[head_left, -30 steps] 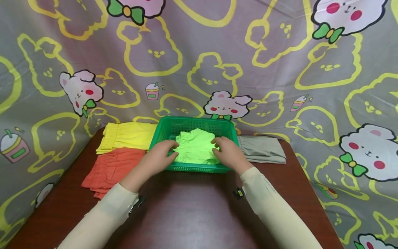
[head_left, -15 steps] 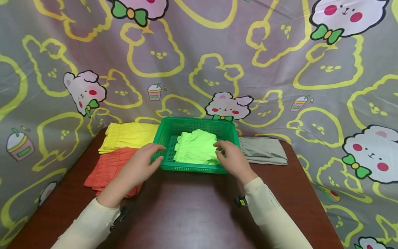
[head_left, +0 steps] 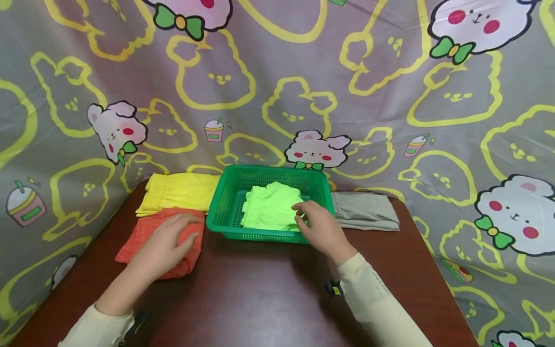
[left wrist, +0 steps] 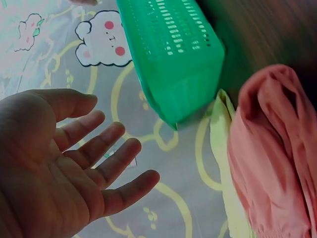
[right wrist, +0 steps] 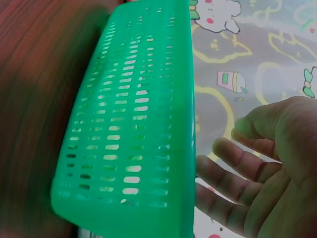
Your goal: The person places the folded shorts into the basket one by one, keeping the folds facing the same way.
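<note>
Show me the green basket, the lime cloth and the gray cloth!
Green basket (right wrist: 124, 118), right wrist view, on its outer wall.
Lime cloth (head_left: 272, 207), head view, on its middle.
Gray cloth (head_left: 366, 210), head view, on its middle.

Grey cloth (head_left: 260, 67) hangs behind & at both sides of table (head_left: 269, 308), soft folds, printed w/ yellow cartoon outlines (head_left: 217, 105), wh. rabbit-like heads (head_left: 316, 150) w/ green bows (head_left: 453, 50), & pink drink cups (head_left: 214, 131). Table top: dk. reddish-brn., wood-grain, rounded far r. corner; pale sheen shows nr. front ctr.
</note>
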A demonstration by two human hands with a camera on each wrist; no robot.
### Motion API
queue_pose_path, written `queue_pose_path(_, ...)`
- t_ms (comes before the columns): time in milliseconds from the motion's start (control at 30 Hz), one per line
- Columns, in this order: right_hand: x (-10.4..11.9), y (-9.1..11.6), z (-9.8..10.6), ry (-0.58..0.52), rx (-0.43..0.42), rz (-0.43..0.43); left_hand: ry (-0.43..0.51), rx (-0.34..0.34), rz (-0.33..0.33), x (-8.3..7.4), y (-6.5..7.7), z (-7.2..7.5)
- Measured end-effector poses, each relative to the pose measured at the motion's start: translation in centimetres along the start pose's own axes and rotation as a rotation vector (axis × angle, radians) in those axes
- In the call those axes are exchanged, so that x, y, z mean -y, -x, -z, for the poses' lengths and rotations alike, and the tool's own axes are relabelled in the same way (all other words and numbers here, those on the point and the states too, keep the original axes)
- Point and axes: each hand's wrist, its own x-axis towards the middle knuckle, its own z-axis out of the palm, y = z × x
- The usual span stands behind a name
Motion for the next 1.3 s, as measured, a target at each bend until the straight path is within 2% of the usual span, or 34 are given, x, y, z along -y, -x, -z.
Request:
queue_pose_path(300, 1.7, 0.1, -0.5, 0.03, -0.002, 0.041, -0.013, 0.011, 0.041, 1.7, 1.2, 1.0)
queue_pose_path(633, 4.3, 0.4, -1.5, 0.026, 0.007, 0.168, -0.042, 0.009, 0.059, 5.3, 1.6, 1.5)
queue_pose_path(900, 6.4, 0.5, -2.8, 0.025, 0.011, 0.269, -0.069, 0.072, 0.076, 8.0, 1.7, 1.9)
queue_pose_path(1067, 8.3, 0.2, -3.9, 0.028, 0.049, 0.324, -0.142, 0.102, 0.081, 9.4, 1.6, 1.6)
queue_pose_path(1200, 9.8, 0.0, -4.9, 0.039, 0.084, 0.362, -0.21, 0.165, 0.107, 10.2, 1.4, 1.4)
queue_pose_path(1300, 10.9, 0.1, -5.8, 0.052, 0.113, 0.391, -0.228, 0.208, 0.114, 10.8, 1.3, 1.4)
